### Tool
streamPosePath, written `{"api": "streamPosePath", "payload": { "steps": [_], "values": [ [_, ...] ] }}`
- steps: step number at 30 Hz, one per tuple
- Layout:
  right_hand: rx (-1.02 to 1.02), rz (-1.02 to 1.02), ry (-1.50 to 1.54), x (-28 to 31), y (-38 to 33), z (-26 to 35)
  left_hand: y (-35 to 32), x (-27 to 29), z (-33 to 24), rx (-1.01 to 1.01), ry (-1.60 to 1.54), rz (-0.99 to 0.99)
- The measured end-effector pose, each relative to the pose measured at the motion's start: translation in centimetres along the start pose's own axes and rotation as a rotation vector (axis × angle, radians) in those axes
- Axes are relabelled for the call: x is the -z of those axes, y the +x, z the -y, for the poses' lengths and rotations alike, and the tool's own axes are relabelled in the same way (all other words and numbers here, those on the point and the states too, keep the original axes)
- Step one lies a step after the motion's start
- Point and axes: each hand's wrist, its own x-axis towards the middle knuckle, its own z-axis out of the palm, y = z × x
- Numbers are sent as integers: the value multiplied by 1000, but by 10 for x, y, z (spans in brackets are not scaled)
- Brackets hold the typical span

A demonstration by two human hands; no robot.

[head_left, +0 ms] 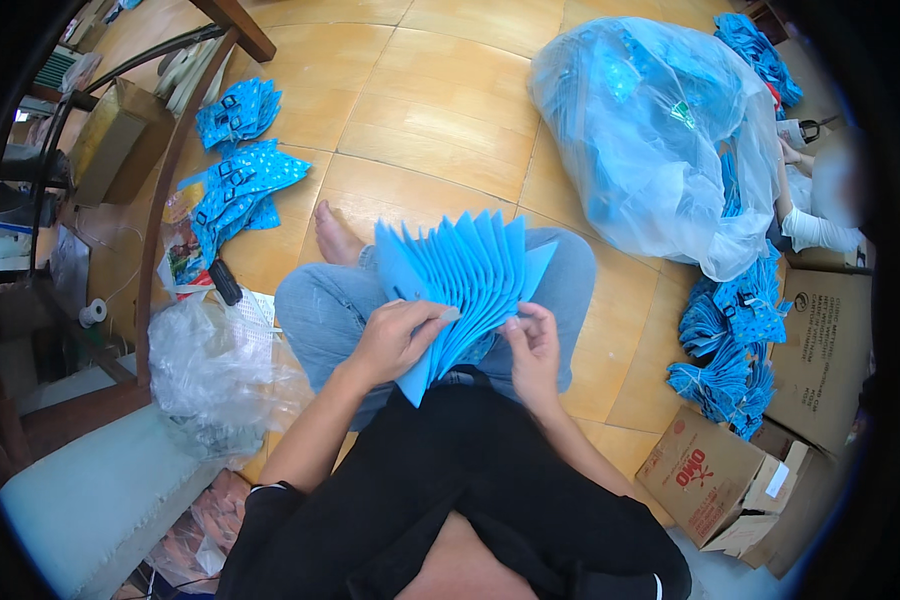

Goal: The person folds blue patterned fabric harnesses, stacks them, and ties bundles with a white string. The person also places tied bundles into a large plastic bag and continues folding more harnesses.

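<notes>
A fanned stack of flat light-blue pieces [470,265], perhaps cloth, rests over my lap, its many layers spread apart along the top. My left hand [398,342] is closed on the stack's left side, with the thumb lying over the nearest layers. Something pale and small [450,314] shows at that thumb's tip; I cannot make out what it is. At the lower right edge of the stack, my right hand [535,355] pinches the layers between thumb and fingers. My jeans [320,310] show under the stack.
Bundles of blue patterned pieces [240,190] with black clips lie at left; more bundles [735,340] lie at right. A big clear bag of blue pieces [660,130] stands far right, beside another person's arm [815,230]. Cardboard boxes [710,475], crumpled plastic [215,370] and a wooden frame [175,190] flank me.
</notes>
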Motion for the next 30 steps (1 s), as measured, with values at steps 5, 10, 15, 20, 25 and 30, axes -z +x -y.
{"api": "streamPosePath", "payload": {
  "steps": [5, 10, 15, 20, 25, 30],
  "values": [
    [-17, 15, 3, -11, 3, -14, 12, 3, -3, 209, 57, 78],
    [-3, 92, -198, -16, 10, -17, 21, -3, -17, 103, 227, 73],
    [-24, 126, -11, -25, 20, -20, 27, -15, -23, 347, -711, 140],
    [-182, 168, 128, -21, 18, -17, 31, -17, -14, 244, -454, 277],
    [-415, 124, 450, -1, 14, -16, 25, -19, -12, 234, -182, 219],
    [-528, 131, 623, 9, 15, -17, 27, -16, -7, -6, -100, 259]
  ]
}}
